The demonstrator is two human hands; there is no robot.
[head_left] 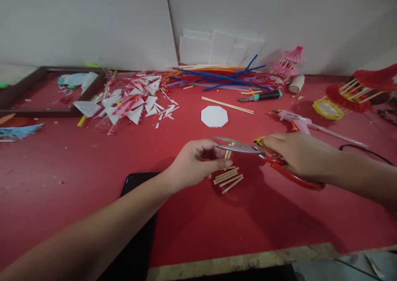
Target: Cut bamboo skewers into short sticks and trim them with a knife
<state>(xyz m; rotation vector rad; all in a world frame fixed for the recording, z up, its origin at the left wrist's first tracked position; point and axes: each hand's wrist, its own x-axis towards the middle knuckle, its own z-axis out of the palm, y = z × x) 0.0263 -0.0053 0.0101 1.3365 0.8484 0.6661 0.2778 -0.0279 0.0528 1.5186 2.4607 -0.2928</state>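
Pinched between the thumb and fingers of my left hand [198, 161] are short wooden sticks [228, 153], held upright. My right hand [297, 148] grips scissors [242, 147] with red and yellow handles. Their blades reach left across the tops of the held sticks, close to my left fingertips. Several cut wooden sticks [228, 177] lie in a loose pile on the red table just below. A white octagonal piece [214, 116] lies flat beyond my hands, with two longer sticks [228, 105] behind it.
A pink glue gun [294, 117] and a utility knife [260, 96] lie at the right. Pipe cleaners [217, 78] and white scraps [133, 99] spread along the back. Red and pink stick models [356, 92] stand far right. A black device [136, 231] lies under my left forearm.
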